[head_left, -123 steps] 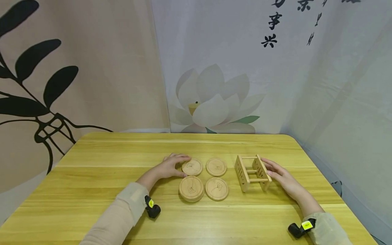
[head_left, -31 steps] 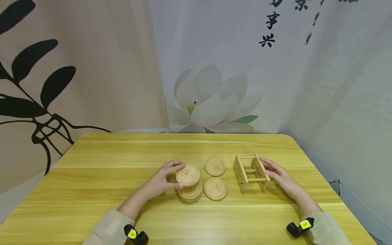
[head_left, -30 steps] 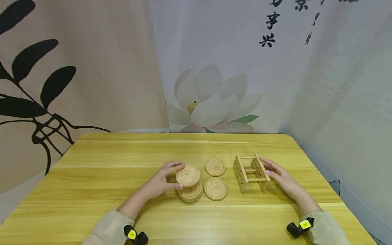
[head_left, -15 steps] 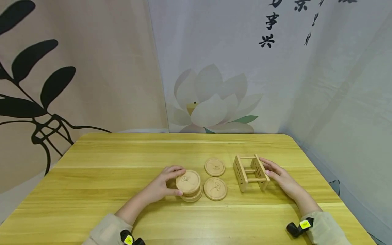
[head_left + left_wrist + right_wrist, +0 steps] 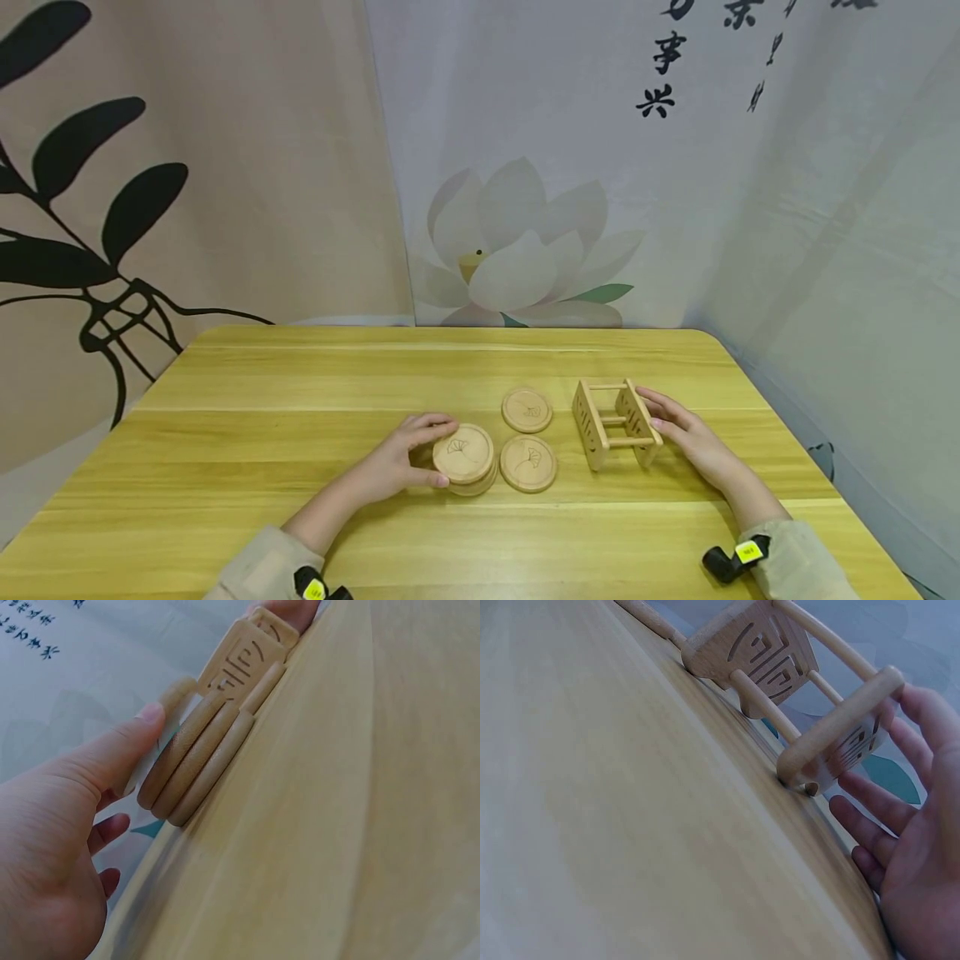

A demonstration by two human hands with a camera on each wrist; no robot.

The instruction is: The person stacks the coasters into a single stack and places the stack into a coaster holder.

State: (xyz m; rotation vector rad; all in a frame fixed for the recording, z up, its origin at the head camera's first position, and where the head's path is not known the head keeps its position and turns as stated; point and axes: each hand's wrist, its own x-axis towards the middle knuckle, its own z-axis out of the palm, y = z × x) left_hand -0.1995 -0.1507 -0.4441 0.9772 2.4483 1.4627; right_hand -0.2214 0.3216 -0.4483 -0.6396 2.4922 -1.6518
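My left hand (image 5: 405,457) holds a round wooden coaster (image 5: 463,452) by its rim, thumb on the near side and fingers on the far side. Below it sits a small stack of matching coasters (image 5: 214,776), partly covered in the head view; whether the held one fully touches the stack I cannot tell. Ginkgo-like leaves are engraved on the tops. Farther right stands an open wooden coaster rack (image 5: 615,423), two slotted side panels joined by rods. Against its right panel rest the thumb and fingertips of my right hand (image 5: 686,429), the other fingers loosely spread.
Two single coasters lie flat between stack and rack, one at the back (image 5: 527,410) and one nearer (image 5: 528,463). All stand on a wood-grain table (image 5: 337,367). A printed curtain (image 5: 300,167) hangs behind it.
My left hand took the back-left coaster from the table, brought it nearer and lowered it over the stack. The rack and my right hand have stayed in place.
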